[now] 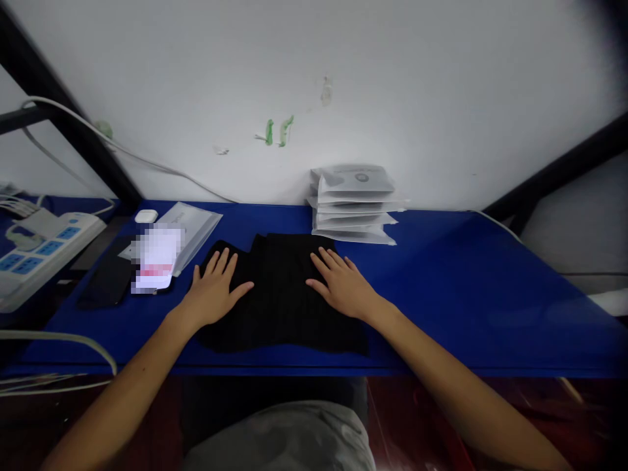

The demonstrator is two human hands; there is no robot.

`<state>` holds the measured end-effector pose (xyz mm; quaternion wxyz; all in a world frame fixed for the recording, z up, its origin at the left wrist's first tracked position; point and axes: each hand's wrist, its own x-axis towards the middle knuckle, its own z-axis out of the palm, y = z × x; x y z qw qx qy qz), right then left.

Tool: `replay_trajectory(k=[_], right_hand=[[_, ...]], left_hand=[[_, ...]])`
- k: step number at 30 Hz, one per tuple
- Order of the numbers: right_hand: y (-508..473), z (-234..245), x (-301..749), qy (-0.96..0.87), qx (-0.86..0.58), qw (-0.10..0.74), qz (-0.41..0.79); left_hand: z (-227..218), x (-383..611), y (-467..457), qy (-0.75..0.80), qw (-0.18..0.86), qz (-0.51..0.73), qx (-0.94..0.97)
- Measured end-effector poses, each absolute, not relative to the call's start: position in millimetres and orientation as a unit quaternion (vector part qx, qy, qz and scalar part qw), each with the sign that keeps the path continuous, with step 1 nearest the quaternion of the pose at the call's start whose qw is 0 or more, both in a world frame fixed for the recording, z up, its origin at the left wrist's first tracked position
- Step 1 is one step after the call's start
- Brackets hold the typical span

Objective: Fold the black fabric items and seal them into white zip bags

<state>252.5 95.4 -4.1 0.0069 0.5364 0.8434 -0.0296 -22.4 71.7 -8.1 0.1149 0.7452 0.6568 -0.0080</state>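
Observation:
A black piece of cloth [284, 307], which looks like a garment, lies spread on the blue table [451, 288] in front of me. My left hand [213, 288] rests flat on its left part, fingers spread. On the right part lies my right hand [341, 281], also flat with the fingers apart. Neither hand grips anything. The cloth's front edge is slightly wavy and lies near the table's front edge. Its exact kind cannot be made out.
Behind the cloth stands a stack of frosted zip bags [353, 203]. At left lie a flat frosted bag [199, 226], a lit phone [157, 258], a dark phone [108, 278] and a white earbud case [146, 216]. A power strip [53, 252] with cables sits far left.

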Motion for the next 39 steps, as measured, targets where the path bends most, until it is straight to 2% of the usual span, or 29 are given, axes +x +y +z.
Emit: replay_trajectory(k=[4,7,10,14,28,39], right_hand=[[96.6,-2.5,252.2,0.862,0.505,-0.037,-0.026],[78.4,7.3,255.1,0.882,0.461,-0.091,-0.042],[51.5,15.4,259.1,0.900,0.412,-0.097,-0.099],[27.0,14.5,266.0,0.904,0.396,-0.073,-0.144],[-15.9,15.8,281.7,0.896,0.414,-0.049,-0.151],[-11.5,37.8,295.1,0.872,0.424,-0.086,-0.230]], left_hand=[[-3.0,-26.5,67.3,0.657,0.044,0.027,0.752],[5.5,-25.8,50.1,0.589,0.003,0.098,0.802],[9.5,-22.4,22.7,0.501,0.026,0.143,0.853],[3.2,-20.4,-6.3,0.448,0.042,0.124,0.885],[-12.4,-28.8,-42.7,0.444,0.066,0.075,0.891],[16.1,-33.0,-39.1,0.461,0.121,0.136,0.869]])
